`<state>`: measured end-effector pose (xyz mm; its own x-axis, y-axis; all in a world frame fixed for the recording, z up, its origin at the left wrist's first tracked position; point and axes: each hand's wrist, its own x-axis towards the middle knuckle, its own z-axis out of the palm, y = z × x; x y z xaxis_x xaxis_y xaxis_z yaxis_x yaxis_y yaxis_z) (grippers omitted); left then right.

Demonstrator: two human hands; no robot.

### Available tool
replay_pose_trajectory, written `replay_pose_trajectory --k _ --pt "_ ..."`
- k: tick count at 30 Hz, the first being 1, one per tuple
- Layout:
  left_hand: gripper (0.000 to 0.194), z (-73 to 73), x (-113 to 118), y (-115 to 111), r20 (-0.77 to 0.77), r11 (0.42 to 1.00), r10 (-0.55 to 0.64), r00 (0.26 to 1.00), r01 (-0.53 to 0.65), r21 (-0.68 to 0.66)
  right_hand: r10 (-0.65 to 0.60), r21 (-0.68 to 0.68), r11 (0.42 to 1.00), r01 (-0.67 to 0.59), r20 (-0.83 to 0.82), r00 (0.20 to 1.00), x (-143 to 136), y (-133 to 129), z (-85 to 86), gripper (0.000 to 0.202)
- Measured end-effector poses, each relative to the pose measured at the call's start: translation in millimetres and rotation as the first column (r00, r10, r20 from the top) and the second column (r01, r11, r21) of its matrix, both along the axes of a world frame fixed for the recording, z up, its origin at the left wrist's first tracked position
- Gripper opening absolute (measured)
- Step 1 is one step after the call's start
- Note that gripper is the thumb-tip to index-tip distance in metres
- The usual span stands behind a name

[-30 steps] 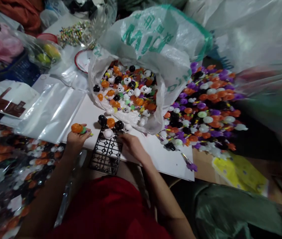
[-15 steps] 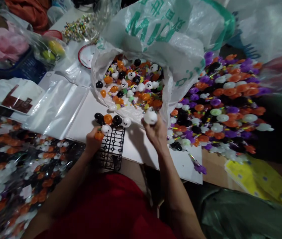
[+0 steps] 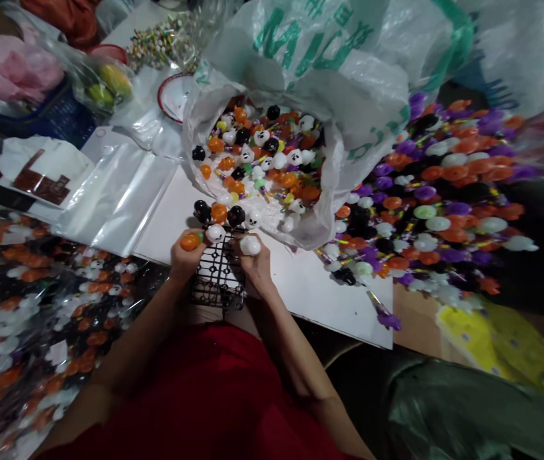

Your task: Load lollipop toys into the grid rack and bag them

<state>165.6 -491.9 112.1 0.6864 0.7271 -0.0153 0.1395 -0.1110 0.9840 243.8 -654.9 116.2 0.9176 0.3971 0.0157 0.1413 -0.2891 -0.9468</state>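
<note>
A black grid rack (image 3: 218, 271) stands at the front edge of the white board, between my hands. Along its far side are black heads, an orange head (image 3: 218, 213) and a white head (image 3: 252, 220), with another white one (image 3: 215, 234) nearer. My left hand (image 3: 186, 257) is closed on an orange pumpkin-headed piece (image 3: 190, 241) at the rack's left side. At its right side my right hand (image 3: 256, 260) pinches a white-headed piece (image 3: 250, 245). The lower parts of both pieces are hidden. Behind the rack lies an open plastic bag (image 3: 326, 185) full of similar pieces (image 3: 262, 160).
Right of the bag is a large pile of purple, orange and white pieces (image 3: 425, 211). Clear plastic sleeves (image 3: 113, 198) lie to the left. Packed bags of pieces (image 3: 84, 306) fill the lower left. A blue basket (image 3: 61, 115) stands at the upper left.
My right hand has moved left from the bag's opening to the rack, with the white-headed piece in it. My left hand stays by the rack, and the view has shifted slightly.
</note>
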Motion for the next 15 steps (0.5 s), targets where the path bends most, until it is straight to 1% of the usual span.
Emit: replay_pose_trajectory --k 2,4,7,9,10,11,12,14,15 --pt "0.027 -1.6 -3 -1 -0.044 0.999 -0.031 0.999 0.033 0.035 0.060 -0.128 0.991 -0.047 0.102 0.993 -2 2 -6.5 0.021" --pt "0.029 -2.2 -4 0 -0.046 1.000 -0.015 0.999 0.015 0.002 0.114 -0.210 0.975 -0.076 0.178 0.977 -4 1 -12.3 0.020" --pt "0.034 -1.3 -2 1 -0.014 0.993 0.017 1.000 -0.019 -0.114 0.131 -0.232 0.970 -0.074 0.239 0.962 0 -1 -15.5 0.022" --pt "0.037 -0.1 -1 2 -0.001 0.983 0.054 0.999 -0.054 -0.176 0.136 -0.206 0.974 -0.091 0.218 0.966 5 -2 -15.0 0.024" --pt "0.037 0.6 0 2 0.003 0.980 0.071 0.997 -0.070 -0.187 0.139 -0.181 0.978 -0.106 0.178 0.974 8 -3 -14.6 0.025" --pt "0.037 1.4 -1 3 0.003 0.982 0.072 0.997 -0.071 -0.177 0.137 -0.150 0.982 -0.118 0.126 0.982 11 -3 -14.2 0.026" --pt "0.035 2.3 -2 3 -0.001 0.989 0.053 0.999 -0.053 -0.138 0.129 -0.117 0.986 -0.120 0.075 0.989 13 -4 -14.0 0.027" --pt "0.028 4.3 -6 3 -0.033 1.000 -0.019 0.999 0.019 0.023 0.097 -0.073 0.993 -0.096 0.013 0.995 15 -7 -14.0 0.029" --pt "0.024 5.1 -8 3 -0.062 0.991 -0.051 0.997 0.059 0.124 0.079 -0.067 0.995 -0.078 0.009 0.997 15 -8 -14.0 0.029"
